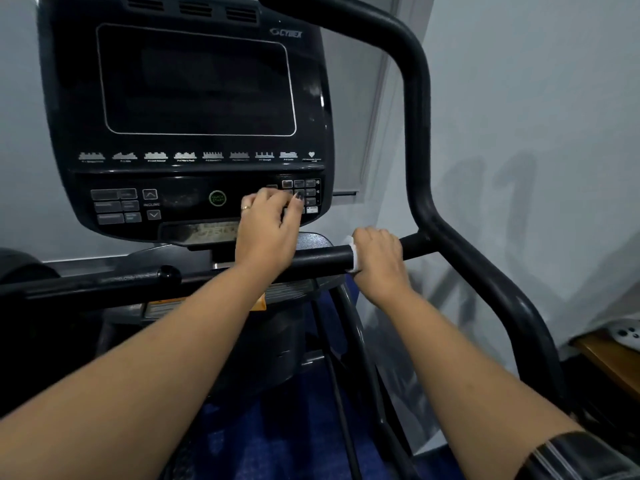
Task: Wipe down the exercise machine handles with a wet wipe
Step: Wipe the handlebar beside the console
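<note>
A black horizontal handlebar (318, 259) runs across the front of the exercise machine, below its console (194, 109). My right hand (379, 254) grips this bar near its right end, with a white wet wipe (353, 254) wrapped between palm and bar; only the wipe's edge shows at the left of the fist. My left hand (268, 230) hovers over the bar just left of the right one, fingers loosely spread and reaching toward the console's keypad (301, 194). Whether its fingertips touch the buttons is unclear.
A thick black curved side handle (419, 140) rises at the right and joins the bar. A wooden shelf (609, 362) with a white object sits at the far right by the pale wall. Blue flooring shows below the machine.
</note>
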Tool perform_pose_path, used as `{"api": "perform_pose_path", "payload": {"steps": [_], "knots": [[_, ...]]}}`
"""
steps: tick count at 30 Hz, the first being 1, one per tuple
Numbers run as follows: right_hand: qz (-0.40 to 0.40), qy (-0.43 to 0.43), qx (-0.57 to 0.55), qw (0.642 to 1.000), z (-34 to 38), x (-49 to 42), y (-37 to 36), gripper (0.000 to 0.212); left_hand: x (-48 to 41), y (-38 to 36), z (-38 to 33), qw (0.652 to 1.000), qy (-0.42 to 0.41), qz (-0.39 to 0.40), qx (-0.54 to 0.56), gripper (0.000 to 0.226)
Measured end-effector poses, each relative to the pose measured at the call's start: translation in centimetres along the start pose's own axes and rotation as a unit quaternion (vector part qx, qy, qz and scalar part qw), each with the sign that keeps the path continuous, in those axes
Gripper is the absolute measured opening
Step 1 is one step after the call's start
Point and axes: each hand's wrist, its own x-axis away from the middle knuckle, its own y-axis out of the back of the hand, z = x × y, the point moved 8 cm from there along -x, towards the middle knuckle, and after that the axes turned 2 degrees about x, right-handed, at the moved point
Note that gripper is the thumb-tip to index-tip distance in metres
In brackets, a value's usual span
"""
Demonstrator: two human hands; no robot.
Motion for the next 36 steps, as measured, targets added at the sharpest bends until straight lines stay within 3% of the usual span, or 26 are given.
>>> {"api": "perform_pose_path", "payload": {"steps": [5, 8, 10, 11, 12, 14, 15, 16, 17, 18, 20, 26, 28, 30, 33, 36], "knots": [[-0.021, -0.009, -0.123, 0.992, -0.4, 4.5, -1.2, 0.066, 0.5, -1.6, 1.8, 0.994, 0.079, 0.000, 0.071, 0.038], [-0.006, -0.045, -0.260, 0.964, -0.1, 6.6, -1.2, 0.065, 0.6, -1.7, 2.0, 0.993, 0.093, 0.000, 0.068, 0.045], [-0.014, -0.083, -0.390, 0.917, 0.1, 8.7, -1.0, 0.062, 0.6, -1.7, 2.0, 0.996, 0.086, -0.003, 0.037, 0.050], [-0.020, -0.143, -0.453, 0.880, -0.4, 9.8, -1.4, 0.059, 0.6, -1.7, 2.1, 0.996, 0.089, -0.007, 0.026, 0.052], [-0.026, -0.239, -0.522, 0.819, -1.2, 10.9, -1.9, 0.054, 0.6, -1.7, 2.4, 0.995, 0.096, -0.011, 0.020, 0.054], [-0.065, -0.435, -0.659, 0.611, -2.6, 12.7, -3.6, 0.042, 0.7, -1.7, 2.7, 0.994, 0.109, -0.017, 0.016, 0.056], [-0.095, -0.476, -0.710, 0.511, -2.9, 13.1, -3.8, 0.032, 0.7, -1.6, 2.6, 0.994, 0.109, -0.020, 0.013, 0.057], [-0.120, -0.490, -0.739, 0.447, -3.3, 12.8, -3.6, 0.021, 0.7, -1.6, 2.6, 0.994, 0.106, -0.023, 0.010, 0.058], [-0.138, -0.493, -0.752, 0.415, -4.1, 12.3, -3.2, 0.013, 0.7, -1.5, 2.5, 0.994, 0.102, -0.026, 0.007, 0.059], [-0.149, -0.490, -0.757, 0.407, -5.0, 11.6, -2.7, 0.014, 0.7, -1.5, 2.4, 0.995, 0.099, -0.027, 0.004, 0.059], [-0.157, -0.461, -0.758, 0.434, -6.4, 9.4, -1.5, 0.023, 0.8, -1.5, 2.3, 0.995, 0.096, -0.026, 0.001, 0.059], [-0.102, -0.282, -0.724, 0.621, -4.6, 5.5, 0.5, 0.029, 0.8, -1.3, 1.9, 0.996, 0.081, -0.031, -0.018, 0.060], [-0.067, -0.239, -0.712, 0.657, -4.2, 6.1, 0.3, 0.038, 0.8, -1.2, 1.8, 0.996, 0.076, -0.031, -0.020, 0.063], [-0.046, -0.229, -0.721, 0.653, -4.3, 6.5, 0.0, 0.035, 0.8, -1.2, 1.7, 0.996, 0.076, -0.034, -0.022, 0.068], [-0.052, -0.246, -0.754, 0.607, -5.0, 6.6, 0.0, 0.033, 0.8, -1.2, 1.7, 0.996, 0.078, -0.037, -0.019, 0.071], [-0.053, -0.270, -0.749, 0.602, -5.8, 7.1, -0.5, 0.037, 0.9, -1.2, 1.8, 0.996, 0.081, -0.040, -0.017, 0.072]]}}
